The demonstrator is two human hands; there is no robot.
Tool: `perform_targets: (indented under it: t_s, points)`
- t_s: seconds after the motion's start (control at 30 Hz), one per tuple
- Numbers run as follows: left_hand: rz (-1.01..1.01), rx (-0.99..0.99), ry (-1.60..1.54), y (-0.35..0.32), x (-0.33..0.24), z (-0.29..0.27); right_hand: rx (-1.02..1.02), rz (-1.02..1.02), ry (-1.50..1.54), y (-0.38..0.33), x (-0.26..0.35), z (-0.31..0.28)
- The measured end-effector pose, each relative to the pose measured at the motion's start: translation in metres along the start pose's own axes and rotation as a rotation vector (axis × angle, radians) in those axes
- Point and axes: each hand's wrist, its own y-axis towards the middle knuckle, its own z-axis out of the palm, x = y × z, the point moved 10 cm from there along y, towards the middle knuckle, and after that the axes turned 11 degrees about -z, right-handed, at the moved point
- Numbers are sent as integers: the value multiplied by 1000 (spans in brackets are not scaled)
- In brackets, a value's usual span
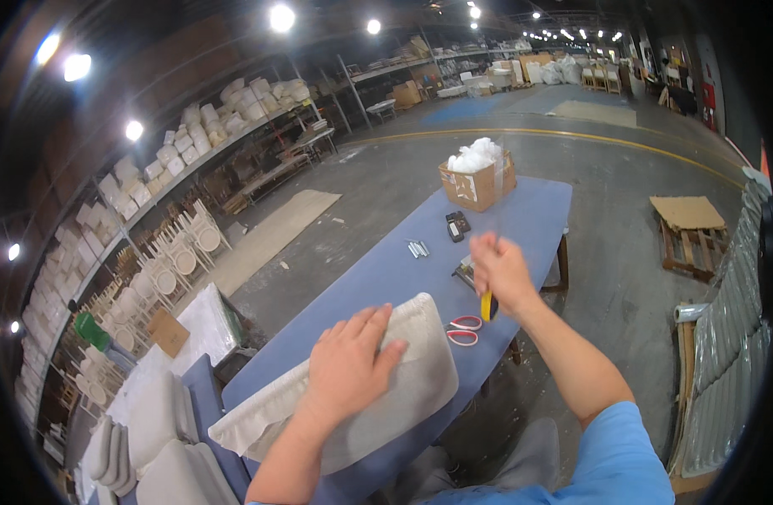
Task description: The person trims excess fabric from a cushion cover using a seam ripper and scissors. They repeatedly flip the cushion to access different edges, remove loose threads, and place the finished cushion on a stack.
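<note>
My left hand [344, 362] lies flat on an off-white fabric-covered seat panel [403, 404], with its fingers stretched toward the far edge and the thumb apart. A gathered fabric edge runs along the panel's far side. To the right, my right hand [502, 273] is raised over the blue table [361, 252], closed around a yellow-and-black handled tool [488, 305]; its working end cannot be made out. Scissors with red and white handles [464, 330] lie between the panel and this hand. Partly behind the right hand rests a staple gun [464, 272].
Metal strips [418, 249] and a small black case [456, 225] lie farther up the table. A cardboard box of white stuffing [479, 189] stands at its far end. Grey cushions [155, 412] are stacked at left. Plastic-wrapped rolls [727, 370] and a wooden pallet [689, 240] stand right.
</note>
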Motion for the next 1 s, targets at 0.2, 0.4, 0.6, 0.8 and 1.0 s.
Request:
perform_targets:
  t_s: [0.2, 0.4, 0.6, 0.8, 1.0]
  points:
    - [-91, 335, -189, 45, 7, 19, 422, 211, -953, -54, -219, -39]
    - [-218, 433, -593, 57, -8, 37, 682, 121, -1070, -64, -287, 4]
    - [-157, 329, -483, 48, -9, 32, 591, 10, -1165, -42, -273, 2]
    - [-58, 231, -405, 51, -13, 28, 633, 184, -1359, -31, -265, -41]
    - [-33, 205, -393, 62, -22, 25, 667, 301, -1351, -21, -264, -64]
